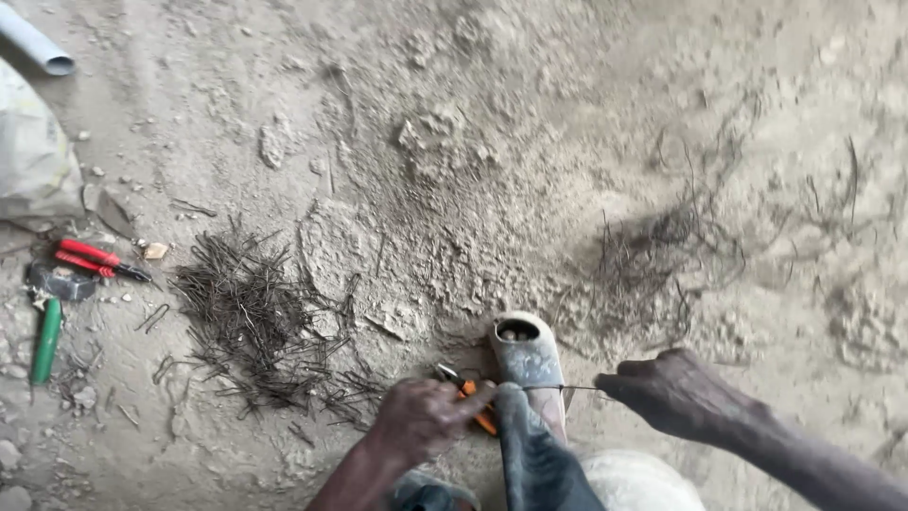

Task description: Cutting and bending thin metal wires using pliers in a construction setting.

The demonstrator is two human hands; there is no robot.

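Thin wire (579, 387), stretched taut between both hands just above the ground, crossing a foot in a worn grey sandal (526, 360). Right hand (673, 390) closed, fingers pinched on the wire's right end. Left hand (426, 414) wrapped shut around orange-handled pliers (470, 401), the tool's nose meeting the wire's left end beside the sandal. One dark trouser leg (534, 459) running down to the frame's bottom edge between the two forearms. Further out on the sandy ground (567, 142), two heaps of wire: one dense pile of short cut pieces (255, 322) left of the left hand, one looser tangle (653, 255) above the right hand. At the far left, one pair of red-handled pliers (95, 257), one green-handled tool (45, 341), a grey sack (33, 156) and the end of one pale pipe (33, 40). Contents of sack and pipe impossible to tell
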